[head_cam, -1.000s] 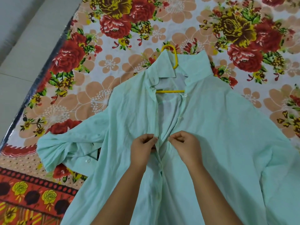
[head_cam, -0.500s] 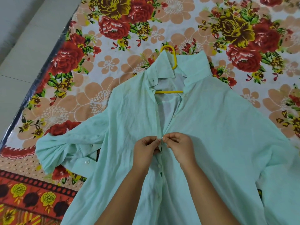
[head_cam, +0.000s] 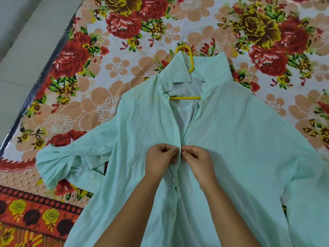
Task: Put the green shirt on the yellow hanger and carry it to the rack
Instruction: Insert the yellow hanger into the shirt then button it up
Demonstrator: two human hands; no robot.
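A pale green shirt (head_cam: 240, 148) lies spread face up on the flowered bed sheet. The yellow hanger (head_cam: 185, 98) sits inside it: its hook pokes out above the collar and its bar shows in the open neck. My left hand (head_cam: 160, 161) pinches the left front edge at mid-chest. My right hand (head_cam: 197, 160) pinches the right front edge, fingertips meeting the left hand's at the placket. Below my hands the front is buttoned; above them it gapes open to the collar.
The flowered bed sheet (head_cam: 124, 68) covers the bed, whose left edge (head_cam: 35, 90) runs diagonally beside a grey tiled floor (head_cam: 23, 41). The shirt's left sleeve (head_cam: 71, 157) lies folded toward the bed's edge. No rack is in view.
Both hands have drawn the two front edges together, closing the gap between them at mid-chest. The shirt and hanger stay in place.
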